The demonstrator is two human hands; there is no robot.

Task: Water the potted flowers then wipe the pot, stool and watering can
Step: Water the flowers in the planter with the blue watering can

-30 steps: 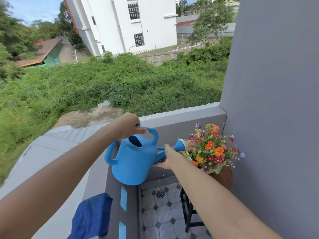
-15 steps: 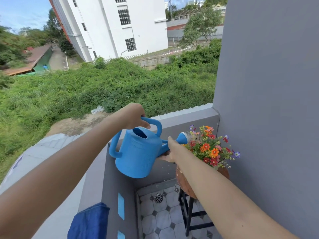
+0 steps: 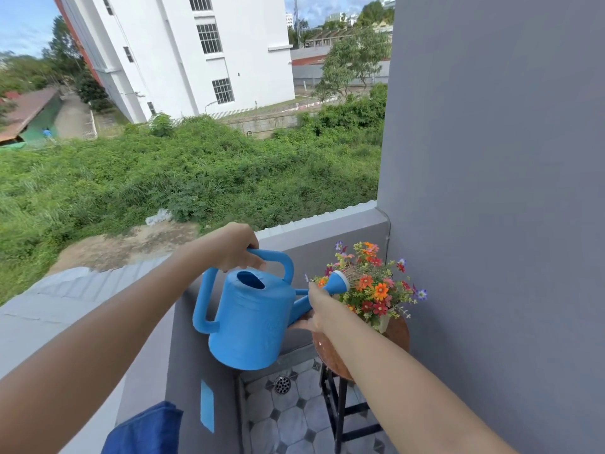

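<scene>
Overgrown green scrub and a tall white building fill the view beyond a grey balcony parapet, where a person tilts a blue watering can toward potted flowers in the corner against a grey wall. Left hand grips the can's top handle, fingers wrapped tight around it, while the right hand supports the spout from below, fingers curled under it and mostly hidden from the camera. At the spout's end the rose sits right among the orange, red and purple blooms, with fine streams of water just visible leaving it. Partly hidden by the right forearm, the pale pot stands on a round brown-topped stool with black legs, which rests on a floor of grey and white tiles near a small round drain. Lower left, a dark blue cloth lies draped over the near parapet, well apart from the can
</scene>
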